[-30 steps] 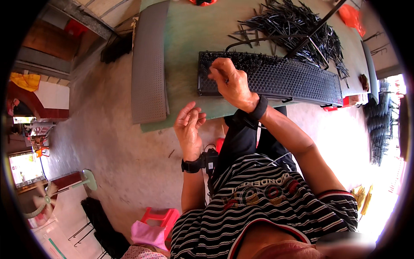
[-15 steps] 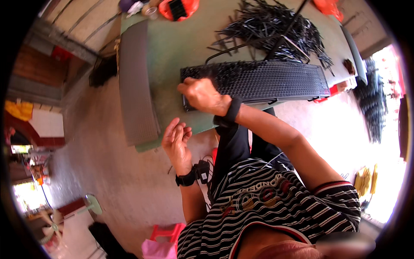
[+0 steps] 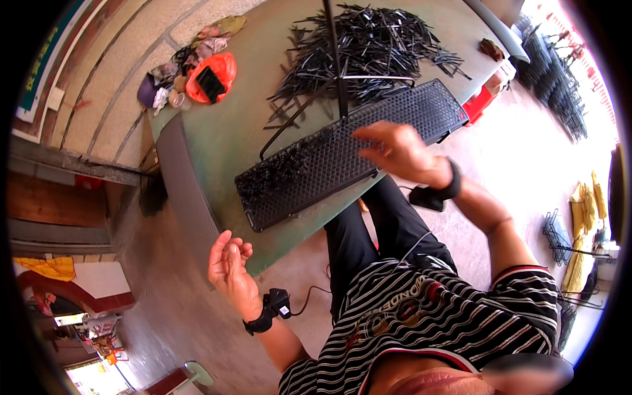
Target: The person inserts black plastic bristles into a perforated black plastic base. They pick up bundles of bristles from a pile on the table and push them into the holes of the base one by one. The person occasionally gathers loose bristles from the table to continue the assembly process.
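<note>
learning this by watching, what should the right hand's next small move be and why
Probably reach the right hand to the pile of black strips for one: it looks open, with nothing visible in it, and the black mesh panel bristles with dark pieces at its left while its right end looks bare.

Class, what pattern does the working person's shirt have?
The shirt has thin white stripes on black; the head view shows it best.

hand (image 3: 403, 155) x2 | wristband (image 3: 454, 178) x2 | blk perf. tray (image 3: 332, 161) x1 | blk strip pile (image 3: 378, 56) x1
</note>
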Demonstrator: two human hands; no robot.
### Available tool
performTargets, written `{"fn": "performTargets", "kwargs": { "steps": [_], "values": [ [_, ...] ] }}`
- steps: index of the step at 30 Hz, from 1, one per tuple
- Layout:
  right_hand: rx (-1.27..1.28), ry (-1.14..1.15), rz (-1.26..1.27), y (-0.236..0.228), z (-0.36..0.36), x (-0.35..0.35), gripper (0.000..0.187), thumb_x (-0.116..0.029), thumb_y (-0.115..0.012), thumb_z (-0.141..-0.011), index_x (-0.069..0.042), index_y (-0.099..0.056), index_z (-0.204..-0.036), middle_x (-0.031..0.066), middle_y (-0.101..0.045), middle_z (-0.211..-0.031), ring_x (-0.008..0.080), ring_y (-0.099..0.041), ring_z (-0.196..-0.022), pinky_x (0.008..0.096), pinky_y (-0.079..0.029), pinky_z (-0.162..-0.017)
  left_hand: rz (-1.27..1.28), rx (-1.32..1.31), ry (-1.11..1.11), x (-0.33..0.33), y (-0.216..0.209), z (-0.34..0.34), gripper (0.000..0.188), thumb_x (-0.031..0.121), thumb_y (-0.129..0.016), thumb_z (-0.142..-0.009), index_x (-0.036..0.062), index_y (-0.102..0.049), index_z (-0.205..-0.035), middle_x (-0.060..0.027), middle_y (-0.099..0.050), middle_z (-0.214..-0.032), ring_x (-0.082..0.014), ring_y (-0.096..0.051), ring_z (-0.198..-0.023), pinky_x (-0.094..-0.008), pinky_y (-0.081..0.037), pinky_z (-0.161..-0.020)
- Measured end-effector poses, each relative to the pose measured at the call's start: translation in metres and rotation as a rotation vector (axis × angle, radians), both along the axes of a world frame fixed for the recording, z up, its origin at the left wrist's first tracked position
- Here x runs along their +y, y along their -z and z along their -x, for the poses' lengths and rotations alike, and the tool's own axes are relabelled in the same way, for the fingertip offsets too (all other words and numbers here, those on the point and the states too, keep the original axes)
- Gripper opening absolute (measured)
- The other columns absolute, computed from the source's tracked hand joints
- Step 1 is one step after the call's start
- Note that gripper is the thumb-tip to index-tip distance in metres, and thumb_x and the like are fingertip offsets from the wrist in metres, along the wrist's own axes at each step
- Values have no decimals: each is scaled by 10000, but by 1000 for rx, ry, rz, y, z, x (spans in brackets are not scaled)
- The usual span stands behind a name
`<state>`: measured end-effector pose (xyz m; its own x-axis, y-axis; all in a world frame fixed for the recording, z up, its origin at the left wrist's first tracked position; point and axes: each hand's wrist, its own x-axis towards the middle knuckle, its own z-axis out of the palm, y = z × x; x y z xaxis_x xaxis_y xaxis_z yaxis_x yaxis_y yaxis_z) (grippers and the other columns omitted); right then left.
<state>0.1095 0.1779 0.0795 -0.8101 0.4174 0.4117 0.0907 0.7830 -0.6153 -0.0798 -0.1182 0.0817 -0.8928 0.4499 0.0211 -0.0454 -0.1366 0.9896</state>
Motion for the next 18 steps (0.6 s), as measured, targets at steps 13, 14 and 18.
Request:
{"fn": "performTargets", "kwargs": {
  "steps": [13, 14, 18],
  "values": [
    [-292, -48, -562, -15, -18, 230, 645, -145, -686, -766, -1, -378, -1314, 180, -450, -1258, 329, -470, -1141, 405, -443, -919, 89, -77, 386, 130, 3, -38, 232, 79, -607, -867, -24, -590, -1074, -68, -627, -844, -151, -602, -700, -265, -491, -662],
    [-323, -131, -540, -16, -6, 236, 651, -158, -695, -756, 13, -390, -1305, 190, -463, -1242, 336, -482, -1128, 404, -442, -921, 105, -63, 398, 134, -2, -37, 231, 74, -605, -866, -26, -590, -1073, -69, -627, -845, -150, -603, -701, -263, -489, -662],
    [-475, -296, -235, 9, 49, 244, 701, -157, -727, -708, 46, -395, -1292, 218, -472, -1234, 356, -478, -1141, 410, -415, -962, 137, -25, 382, 139, -14, -28, 224, 57, -596, -865, -35, -589, -1070, -76, -626, -844, -148, -605, -704, -255, -484, -664]
  ]
}}
